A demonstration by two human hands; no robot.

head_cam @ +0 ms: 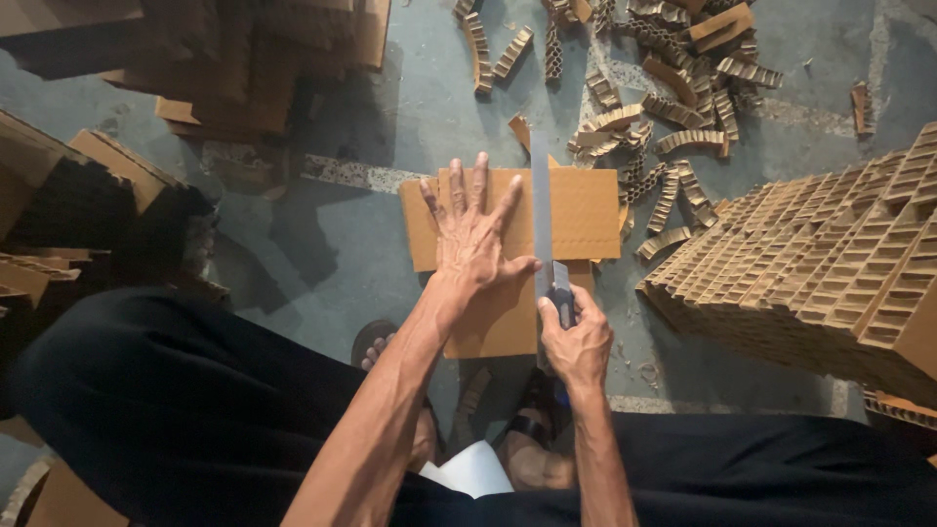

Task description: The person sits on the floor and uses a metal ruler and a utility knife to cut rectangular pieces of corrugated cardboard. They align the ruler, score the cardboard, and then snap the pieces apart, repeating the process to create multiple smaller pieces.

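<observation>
Grey concrete floor (390, 107); left hand (473, 229) spread flat on cardboard sheet (586, 210), right hand (576, 342) gripping cutter (560, 288); honeycomb cardboard stack (830, 263) right

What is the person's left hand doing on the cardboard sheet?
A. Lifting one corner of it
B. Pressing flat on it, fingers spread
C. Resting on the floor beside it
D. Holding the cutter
B: the left hand lies flat with fingers spread on the cardboard sheet, beside the metal ruler.

Matt brown cardboard sheet (586, 220), smooth grey metal ruler (541, 210), and rough, worn concrete floor (322, 244).
</observation>
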